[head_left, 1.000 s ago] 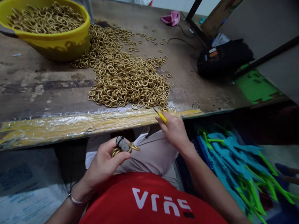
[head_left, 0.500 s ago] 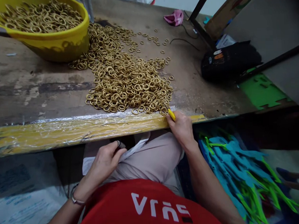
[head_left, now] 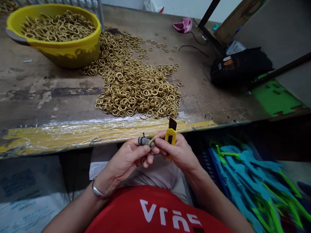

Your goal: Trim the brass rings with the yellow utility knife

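Left hand (head_left: 128, 159) pinching one ring (head_left: 152, 143), right hand (head_left: 181, 153) — one yellow cutter (head_left: 171, 135), one basin (head_left: 65, 53)

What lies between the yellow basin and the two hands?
In the head view: a heap of gold rings on the table, then its taped edge.

Glossy brass-coloured metal rings (head_left: 138, 88), shiny yellow plastic basin (head_left: 65, 53), worn rough wooden table (head_left: 28, 98), crinkled glossy tape edge (head_left: 68, 134)
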Demonstrator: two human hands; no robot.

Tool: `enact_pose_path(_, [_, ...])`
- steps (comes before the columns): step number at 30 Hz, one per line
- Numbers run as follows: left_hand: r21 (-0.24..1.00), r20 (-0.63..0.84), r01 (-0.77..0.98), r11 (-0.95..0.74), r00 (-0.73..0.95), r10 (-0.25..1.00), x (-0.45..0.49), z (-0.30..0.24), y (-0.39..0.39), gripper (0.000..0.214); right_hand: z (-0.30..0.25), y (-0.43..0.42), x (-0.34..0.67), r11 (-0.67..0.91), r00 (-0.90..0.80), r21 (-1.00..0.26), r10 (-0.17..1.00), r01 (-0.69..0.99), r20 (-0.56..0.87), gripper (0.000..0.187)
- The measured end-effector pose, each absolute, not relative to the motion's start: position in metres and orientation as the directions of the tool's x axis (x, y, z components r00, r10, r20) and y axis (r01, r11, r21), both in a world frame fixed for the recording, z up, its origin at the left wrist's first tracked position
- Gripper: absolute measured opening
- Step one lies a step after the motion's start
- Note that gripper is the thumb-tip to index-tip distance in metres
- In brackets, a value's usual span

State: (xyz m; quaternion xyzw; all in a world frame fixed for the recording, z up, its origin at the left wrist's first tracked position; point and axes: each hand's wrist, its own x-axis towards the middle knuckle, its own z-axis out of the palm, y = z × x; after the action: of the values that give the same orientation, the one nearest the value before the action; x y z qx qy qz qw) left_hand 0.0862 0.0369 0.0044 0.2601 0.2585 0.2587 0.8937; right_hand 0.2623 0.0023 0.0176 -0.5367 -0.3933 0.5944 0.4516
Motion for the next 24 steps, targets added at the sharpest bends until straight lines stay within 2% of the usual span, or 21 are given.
enact_pose_path(4, [0.595, -0.341, -0.336, 0.731, 0.718, 0.607, 0.085, 0.009, 0.031, 0.021, 0.02, -0.001, 0.26, -0.251, -0.047, -0.964, 0.968, -0.093, -0.247, 0.022])
enact_pose_path(6, [0.618, -0.333, -0.334, 0.712, 0.709, 0.622, 0.085, 0.011, 0.028, 0.022, 0.025, -0.005, 0.259, -0.171, -0.044, -0.985, 0.984, 0.025, -0.172, 0.02])
enact_pose_path(8, [0.667, -0.312, -0.332, 0.667, 0.689, 0.655, 0.085, 0.012, 0.026, 0.022, 0.029, -0.01, 0.26, -0.032, -0.034, -0.97, 0.999, 0.239, -0.041, 0.017])
enact_pose_path(11, [0.786, -0.256, -0.301, 0.54, 0.636, 0.728, 0.084, 0.014, 0.023, 0.021, 0.031, -0.021, 0.262, 0.156, -0.083, -0.787, 0.988, 0.597, 0.132, 0.015])
enact_pose_path(14, [0.878, -0.201, -0.242, 0.412, 0.595, 0.779, 0.082, 0.017, 0.02, 0.018, 0.03, -0.03, 0.263, 0.201, -0.147, -0.576, 0.979, 0.793, 0.139, 0.03])
enact_pose_path(18, [0.943, -0.169, -0.147, 0.299, 0.562, 0.81, 0.082, 0.021, 0.019, 0.016, 0.03, -0.035, 0.262, 0.187, -0.148, -0.418, 0.981, 0.889, 0.123, 0.033])
enact_pose_path(24, [0.992, -0.116, 0.021, 0.124, 0.529, 0.841, 0.083, 0.026, 0.02, 0.017, 0.026, -0.03, 0.261, 0.192, -0.146, -0.287, 0.974, 0.939, 0.175, 0.02])
